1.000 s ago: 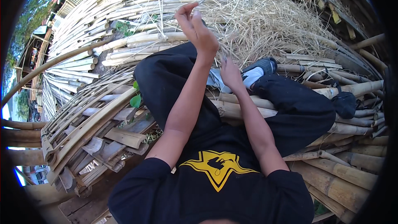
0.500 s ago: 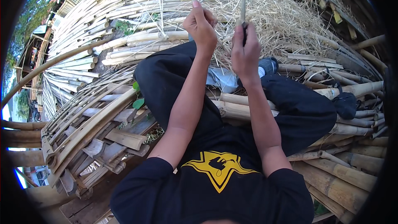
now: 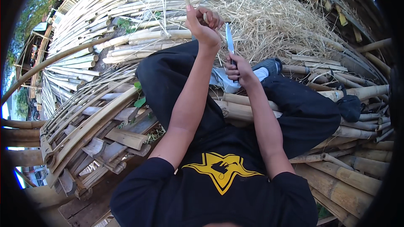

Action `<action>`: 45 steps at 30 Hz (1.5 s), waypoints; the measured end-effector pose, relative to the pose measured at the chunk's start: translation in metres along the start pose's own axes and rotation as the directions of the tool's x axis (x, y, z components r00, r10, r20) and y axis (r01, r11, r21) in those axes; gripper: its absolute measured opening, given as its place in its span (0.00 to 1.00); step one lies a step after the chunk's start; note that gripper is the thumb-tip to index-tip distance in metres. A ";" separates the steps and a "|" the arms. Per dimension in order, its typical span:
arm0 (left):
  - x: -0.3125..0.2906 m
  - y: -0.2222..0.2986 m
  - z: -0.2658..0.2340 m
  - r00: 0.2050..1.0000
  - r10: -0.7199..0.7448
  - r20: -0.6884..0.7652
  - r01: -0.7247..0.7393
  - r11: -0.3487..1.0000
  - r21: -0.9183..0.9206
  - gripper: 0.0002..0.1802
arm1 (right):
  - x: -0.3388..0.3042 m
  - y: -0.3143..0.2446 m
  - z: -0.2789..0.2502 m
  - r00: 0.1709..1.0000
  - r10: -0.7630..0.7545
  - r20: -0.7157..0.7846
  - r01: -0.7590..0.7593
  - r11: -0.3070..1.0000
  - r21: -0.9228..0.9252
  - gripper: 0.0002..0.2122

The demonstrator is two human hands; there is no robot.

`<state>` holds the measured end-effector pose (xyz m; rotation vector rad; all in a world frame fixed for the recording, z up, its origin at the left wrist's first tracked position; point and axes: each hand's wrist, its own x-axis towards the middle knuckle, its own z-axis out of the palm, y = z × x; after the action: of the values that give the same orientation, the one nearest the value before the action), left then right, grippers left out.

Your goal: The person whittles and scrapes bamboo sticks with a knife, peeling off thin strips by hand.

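We see the right hand lower than a moment ago, wrapped round the handle of a knife, its blade upright beside the left hand, which curls about a slim pale piece, mostly hidden; blade and piece look apart, so probably no cut is underway

The right hand grips a knife by its dark handle, blade pointing outward; the left hand, partly curled, is raised near its tip. I note pale shavings heaped beyond.
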<state>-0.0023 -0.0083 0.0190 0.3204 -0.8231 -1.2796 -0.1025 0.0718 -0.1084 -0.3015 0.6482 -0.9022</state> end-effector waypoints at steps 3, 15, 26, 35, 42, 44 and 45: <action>0.004 -0.001 0.000 1.000 -0.014 0.014 0.014 1.000 -0.012 0.31 | -0.016 -0.025 0.058 0.654 -0.677 -0.337 0.320 0.651 -0.688 0.14; 0.003 -0.006 -0.011 0.997 -0.076 0.006 0.077 0.991 -0.111 0.32 | 0.022 0.033 -0.027 0.673 -0.702 -0.235 -0.172 0.160 -0.972 0.19; 0.008 -0.002 -0.013 0.993 -0.109 0.046 0.114 0.985 -0.129 0.32 | -0.060 -0.059 0.122 0.332 -0.942 -0.050 0.585 0.247 -0.772 0.15; -0.004 -0.008 -0.016 0.984 -0.163 -0.073 0.152 0.979 -0.139 0.32 | 0.037 0.040 -0.049 0.617 -0.776 -0.131 -0.304 -0.081 -0.949 0.17; 0.005 -0.007 -0.018 0.990 -0.139 -0.016 0.136 0.985 -0.105 0.31 | -0.005 -0.006 0.003 0.998 0.051 0.046 -0.058 0.984 0.168 0.13; 0.006 -0.010 -0.017 0.991 -0.136 0.008 0.136 0.986 -0.096 0.31 | -0.019 -0.014 0.055 0.784 -0.446 -0.431 0.272 0.872 -0.407 0.13; 0.007 -0.009 -0.017 0.991 -0.132 0.012 0.132 0.987 -0.088 0.31 | -0.027 -0.024 0.069 0.784 -0.448 -0.431 0.273 0.871 -0.409 0.13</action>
<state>0.0032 -0.0211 0.0040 0.3041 -0.7577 -1.4368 -0.0862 0.0776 -0.0328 -0.5033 1.2800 -1.2715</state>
